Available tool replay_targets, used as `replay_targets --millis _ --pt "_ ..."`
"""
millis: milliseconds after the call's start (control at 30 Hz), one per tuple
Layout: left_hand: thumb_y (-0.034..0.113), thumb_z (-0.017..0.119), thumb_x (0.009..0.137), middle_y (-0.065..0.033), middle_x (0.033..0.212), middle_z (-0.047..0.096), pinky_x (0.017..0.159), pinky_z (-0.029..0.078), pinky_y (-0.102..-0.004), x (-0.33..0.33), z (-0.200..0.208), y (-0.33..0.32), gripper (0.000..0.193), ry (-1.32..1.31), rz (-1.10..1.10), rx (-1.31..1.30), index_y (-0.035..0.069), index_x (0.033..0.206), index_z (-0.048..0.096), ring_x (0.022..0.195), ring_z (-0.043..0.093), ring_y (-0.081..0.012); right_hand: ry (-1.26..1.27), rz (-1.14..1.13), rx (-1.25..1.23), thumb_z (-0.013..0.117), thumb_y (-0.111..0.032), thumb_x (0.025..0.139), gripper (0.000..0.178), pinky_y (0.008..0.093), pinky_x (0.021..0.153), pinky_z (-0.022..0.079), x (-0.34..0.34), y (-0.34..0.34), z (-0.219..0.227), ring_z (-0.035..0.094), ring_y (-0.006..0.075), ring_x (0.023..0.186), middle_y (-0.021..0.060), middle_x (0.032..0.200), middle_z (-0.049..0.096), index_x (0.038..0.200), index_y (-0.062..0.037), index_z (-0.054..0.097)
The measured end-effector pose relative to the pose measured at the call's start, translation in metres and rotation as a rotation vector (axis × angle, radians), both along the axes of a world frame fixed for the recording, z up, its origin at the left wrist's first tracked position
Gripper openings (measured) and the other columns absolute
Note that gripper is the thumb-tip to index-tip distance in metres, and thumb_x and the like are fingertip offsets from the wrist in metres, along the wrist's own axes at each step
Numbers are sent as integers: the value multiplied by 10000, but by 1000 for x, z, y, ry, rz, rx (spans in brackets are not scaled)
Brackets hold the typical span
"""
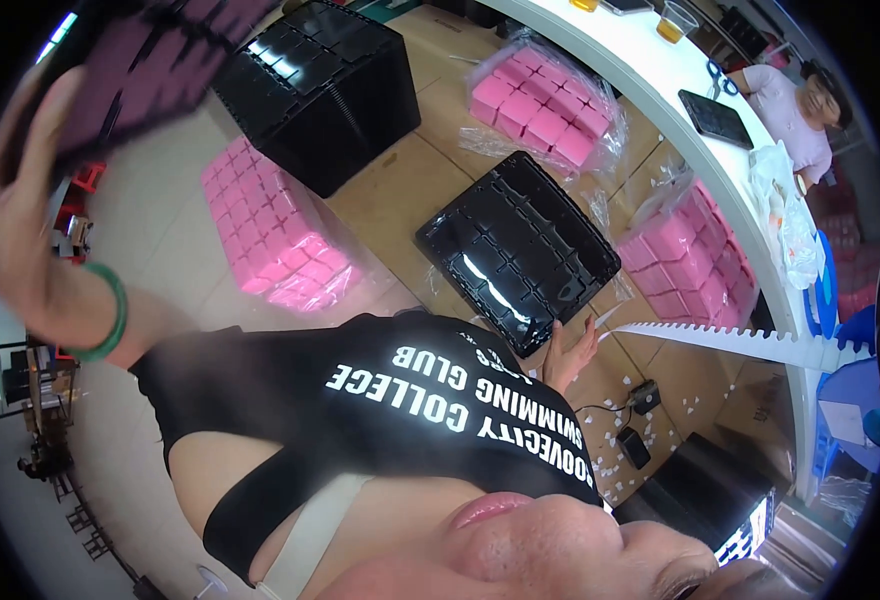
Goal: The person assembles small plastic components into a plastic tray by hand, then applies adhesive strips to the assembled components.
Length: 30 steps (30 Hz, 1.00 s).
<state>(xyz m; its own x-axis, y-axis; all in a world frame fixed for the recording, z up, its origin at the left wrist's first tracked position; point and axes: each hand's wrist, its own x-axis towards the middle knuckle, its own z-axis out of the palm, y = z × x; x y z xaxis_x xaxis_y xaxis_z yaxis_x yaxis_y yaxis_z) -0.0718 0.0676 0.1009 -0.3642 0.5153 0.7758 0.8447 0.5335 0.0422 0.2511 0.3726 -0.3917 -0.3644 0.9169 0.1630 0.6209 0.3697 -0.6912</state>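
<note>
My left hand [25, 200], with a green bangle [110, 312] at the wrist, is raised at the far left. It grips the edge of a dark-edged tray [150, 75] with a pinkish, gridded face, which motion blurs. My right hand [568, 358] is by the near corner of a black stack of glossy plastic trays [520, 250]. Its fingers are spread, one touching the stack's edge, beside the tip of a toothed white strip [710, 340]. Behind stands a taller black tray stack [320, 95].
Plastic-wrapped pink block bundles [275, 225] stand around the black stacks, on cardboard [440, 140]. A curved white table [650, 75] holds a dark tablet [716, 118], scissors [722, 78] and a cup [676, 24]. Another person [795, 120] sits beyond it. White scraps and a charger [645, 397] lie lower right.
</note>
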Motion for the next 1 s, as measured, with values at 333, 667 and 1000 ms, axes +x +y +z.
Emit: replay_targets --millis 333,667,1000 --pt "134 634 828 -32 794 526 658 505 -355 -187 -281 73 187 6 178 -257 208 982 710 777 591 -218 39 -10 -20 691 -281 838 629 456 1052 267 11 -20 24 374 348 1265 160 1259 547 1350 -28 427" --pt "174 636 841 -47 821 517 687 494 -370 -198 -319 42 222 -125 277 -230 197 1050 709 795 578 -227 66 -174 -94 680 -190 845 533 403 998 330 43 -26 45 479 282 1139 122 1154 613 1322 -56 485" --pt "194 616 858 -47 827 535 699 491 -380 -211 -306 22 215 -101 194 -461 173 1056 698 821 580 -234 115 -252 20 668 -222 876 393 373 944 407 36 11 74 554 267 1081 137 1131 631 1199 -14 585"
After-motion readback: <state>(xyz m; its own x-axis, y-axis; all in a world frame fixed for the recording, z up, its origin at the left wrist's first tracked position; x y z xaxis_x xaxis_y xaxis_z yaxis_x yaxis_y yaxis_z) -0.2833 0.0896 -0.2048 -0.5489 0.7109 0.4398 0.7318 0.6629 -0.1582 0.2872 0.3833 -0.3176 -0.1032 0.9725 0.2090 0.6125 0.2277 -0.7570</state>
